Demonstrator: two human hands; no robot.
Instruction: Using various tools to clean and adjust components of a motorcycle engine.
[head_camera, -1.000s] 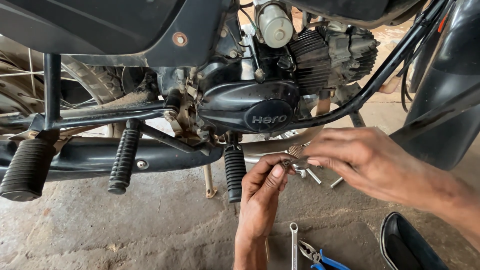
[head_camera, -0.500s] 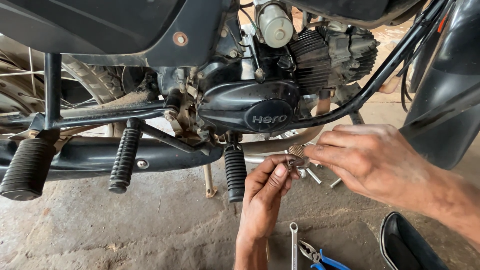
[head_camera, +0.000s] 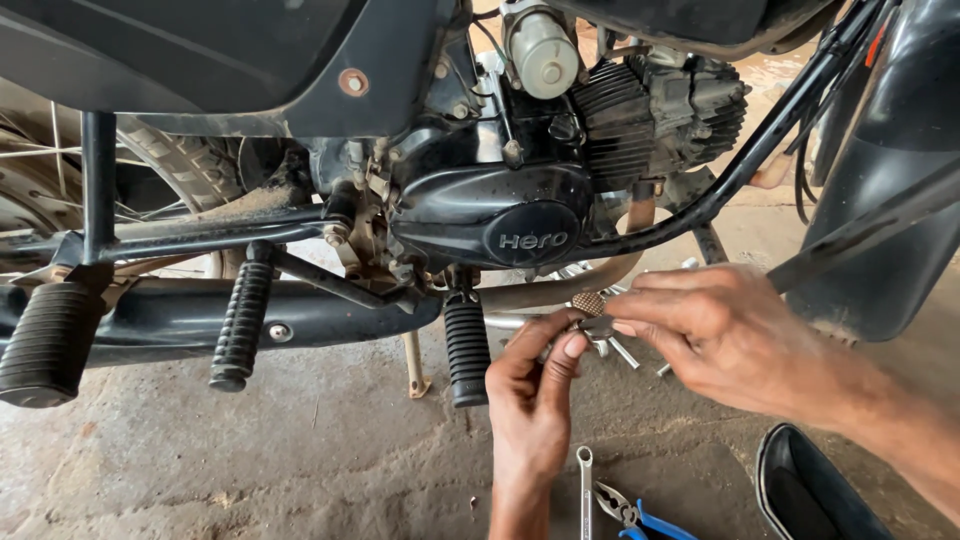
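Knurled metal part sitting below engine cover, at 4 o'clock; left hand and right hand both pinching it. Seeming small, rigid, light; knurling giving best grip.

Silver label on black engine cover

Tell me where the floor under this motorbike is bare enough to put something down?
The concrete floor is bare below the footpegs, left of the left hand. It is crowded beside the right hand: loose bolts, a spanner, blue-handled pliers.
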